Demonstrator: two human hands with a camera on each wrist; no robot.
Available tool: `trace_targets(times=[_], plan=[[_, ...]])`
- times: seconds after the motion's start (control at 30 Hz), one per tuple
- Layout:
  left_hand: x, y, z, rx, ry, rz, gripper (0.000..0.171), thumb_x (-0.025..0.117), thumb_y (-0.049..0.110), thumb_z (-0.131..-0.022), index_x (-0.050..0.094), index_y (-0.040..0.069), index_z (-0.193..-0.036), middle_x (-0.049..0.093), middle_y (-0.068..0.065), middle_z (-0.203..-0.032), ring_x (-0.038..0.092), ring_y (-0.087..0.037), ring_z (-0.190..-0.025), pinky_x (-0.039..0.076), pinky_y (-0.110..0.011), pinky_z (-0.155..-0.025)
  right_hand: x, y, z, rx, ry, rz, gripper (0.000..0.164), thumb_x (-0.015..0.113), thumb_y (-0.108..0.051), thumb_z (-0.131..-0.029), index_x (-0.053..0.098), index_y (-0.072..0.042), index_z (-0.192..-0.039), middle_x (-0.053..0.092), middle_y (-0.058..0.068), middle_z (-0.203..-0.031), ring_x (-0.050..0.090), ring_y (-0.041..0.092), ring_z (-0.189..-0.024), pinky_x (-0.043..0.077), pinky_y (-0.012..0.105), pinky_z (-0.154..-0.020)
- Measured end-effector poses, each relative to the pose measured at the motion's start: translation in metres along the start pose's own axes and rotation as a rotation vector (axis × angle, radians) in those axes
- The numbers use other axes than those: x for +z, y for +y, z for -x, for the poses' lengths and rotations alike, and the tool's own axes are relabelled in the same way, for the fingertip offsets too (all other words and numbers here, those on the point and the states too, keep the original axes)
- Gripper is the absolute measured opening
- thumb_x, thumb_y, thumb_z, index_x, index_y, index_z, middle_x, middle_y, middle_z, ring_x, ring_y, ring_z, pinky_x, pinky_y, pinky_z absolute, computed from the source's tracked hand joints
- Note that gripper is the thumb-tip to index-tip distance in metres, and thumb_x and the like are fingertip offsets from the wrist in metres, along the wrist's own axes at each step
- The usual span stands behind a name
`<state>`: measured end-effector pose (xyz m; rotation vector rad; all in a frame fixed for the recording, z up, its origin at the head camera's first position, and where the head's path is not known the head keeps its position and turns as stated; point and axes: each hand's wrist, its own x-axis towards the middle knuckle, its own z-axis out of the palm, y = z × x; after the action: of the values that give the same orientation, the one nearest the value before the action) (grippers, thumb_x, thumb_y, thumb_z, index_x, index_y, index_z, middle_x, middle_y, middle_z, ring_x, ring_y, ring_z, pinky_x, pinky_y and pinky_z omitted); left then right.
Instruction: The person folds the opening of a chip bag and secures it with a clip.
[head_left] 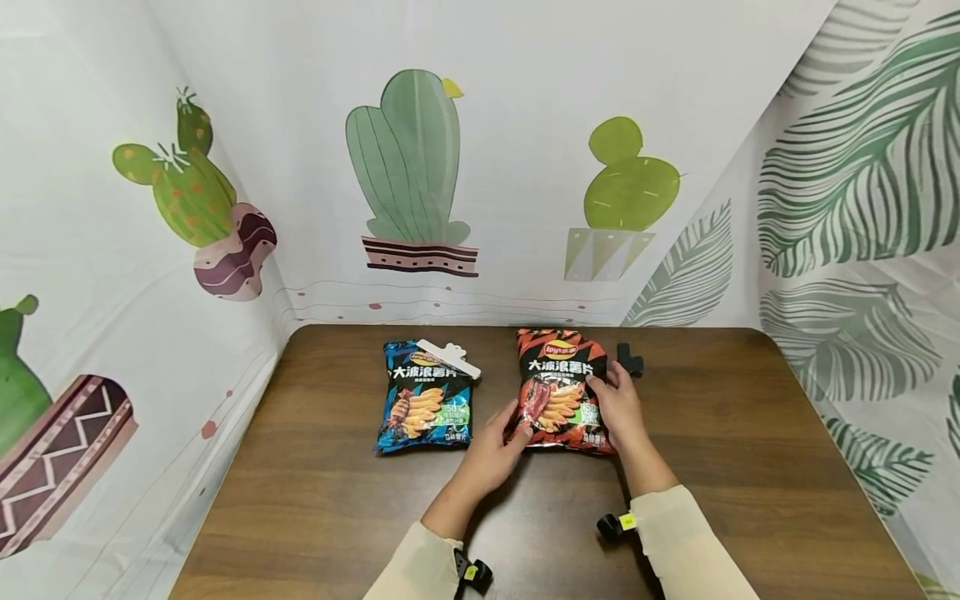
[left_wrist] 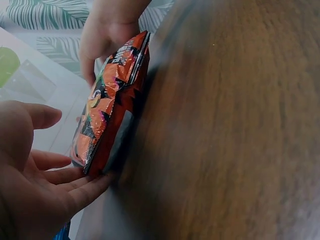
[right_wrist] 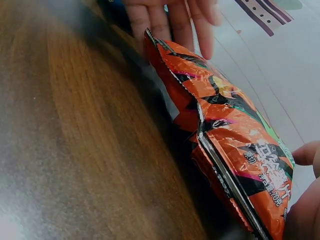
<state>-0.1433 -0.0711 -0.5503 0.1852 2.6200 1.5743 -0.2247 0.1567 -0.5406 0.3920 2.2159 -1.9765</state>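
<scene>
A red bag of potato chips [head_left: 561, 392] lies face up on the table, tilted a little, with a hand at each side. My left hand [head_left: 491, 450] is at its lower left; in the left wrist view the fingers [left_wrist: 75, 192] reach the bag's edge and the thumb stands apart from it. Beside the right edge is my right hand [head_left: 621, 408], its thumb near the bag's front; the right wrist view hides most of its fingers. To the left lies a blue bag of potato chips [head_left: 423, 404], a white clip [head_left: 450, 358] across its top right.
Behind the right hand, a small black object [head_left: 630, 360] sits on the brown wooden table [head_left: 315, 500]. A white cloth [head_left: 517, 167] printed with cacti and leaves hangs around the back and sides. Both wrists wear black camera mounts [head_left: 474, 575].
</scene>
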Motion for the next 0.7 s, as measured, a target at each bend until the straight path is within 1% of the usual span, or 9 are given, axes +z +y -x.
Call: trace_targets(times=[0.1, 0.23, 0.33, 0.47, 0.57, 0.7], plan=[[0.0012, -0.0022, 0.0012, -0.023, -0.012, -0.028, 0.065, 0.058, 0.035, -0.1, 0.04, 0.004, -0.155, 0.047, -0.02, -0.154, 0.045, -0.036, -0.143, 0.037, -0.054, -0.117, -0.0003, 0.0, 0.0015, 0.033, -0.029, -0.002, 0.083, 0.053, -0.032, -0.105, -0.001, -0.008, -0.163, 0.018, 0.028, -0.165, 0.029, 0.043, -0.15, 0.027, 0.054, -0.123], [0.0026, -0.0037, 0.0003, -0.025, -0.008, 0.003, 0.066, 0.06, 0.034, -0.099, 0.04, 0.004, -0.154, 0.048, -0.02, -0.153, 0.046, -0.035, -0.142, 0.038, -0.053, -0.116, -0.0002, -0.0001, 0.0021, 0.06, -0.047, -0.004, 0.086, 0.054, -0.038, -0.104, -0.001, -0.008, -0.163, 0.02, 0.03, -0.164, 0.032, 0.044, -0.147, 0.029, 0.056, -0.121], [0.0042, -0.0055, -0.001, -0.023, -0.006, 0.063, 0.064, 0.06, 0.031, -0.099, 0.041, 0.003, -0.153, 0.052, -0.021, -0.149, 0.051, -0.033, -0.137, 0.043, -0.049, -0.113, 0.0001, -0.0001, 0.0015, 0.067, -0.059, -0.017, 0.086, 0.055, -0.037, -0.104, 0.0, -0.008, -0.163, 0.02, 0.028, -0.164, 0.033, 0.043, -0.147, 0.03, 0.056, -0.12], [0.0062, -0.0074, -0.0019, -0.036, -0.008, 0.142, 0.061, 0.06, 0.028, -0.1, 0.042, 0.002, -0.152, 0.055, -0.021, -0.145, 0.056, -0.031, -0.133, 0.05, -0.042, -0.106, 0.0, 0.0002, 0.0012, 0.06, -0.07, -0.033, 0.086, 0.056, -0.037, -0.103, 0.002, -0.008, -0.163, 0.016, 0.025, -0.167, 0.028, 0.04, -0.151, 0.028, 0.055, -0.122], [0.0067, -0.007, -0.0021, -0.047, -0.008, 0.16, 0.06, 0.06, 0.026, -0.1, 0.043, 0.003, -0.152, 0.056, -0.021, -0.144, 0.056, -0.031, -0.133, 0.05, -0.04, -0.106, 0.0001, 0.0, 0.0019, 0.046, -0.069, -0.051, 0.085, 0.056, -0.036, -0.104, 0.002, -0.009, -0.163, 0.012, 0.022, -0.168, 0.023, 0.038, -0.154, 0.025, 0.053, -0.123], [0.0073, -0.0061, -0.0026, -0.043, -0.006, 0.176, 0.059, 0.061, 0.025, -0.1, 0.044, 0.003, -0.152, 0.057, -0.02, -0.142, 0.056, -0.031, -0.132, 0.05, -0.041, -0.106, 0.0009, -0.0012, 0.0026, 0.025, -0.062, -0.095, 0.081, 0.055, -0.032, -0.104, 0.003, -0.009, -0.163, 0.016, 0.019, -0.169, 0.028, 0.035, -0.152, 0.026, 0.05, -0.123]])
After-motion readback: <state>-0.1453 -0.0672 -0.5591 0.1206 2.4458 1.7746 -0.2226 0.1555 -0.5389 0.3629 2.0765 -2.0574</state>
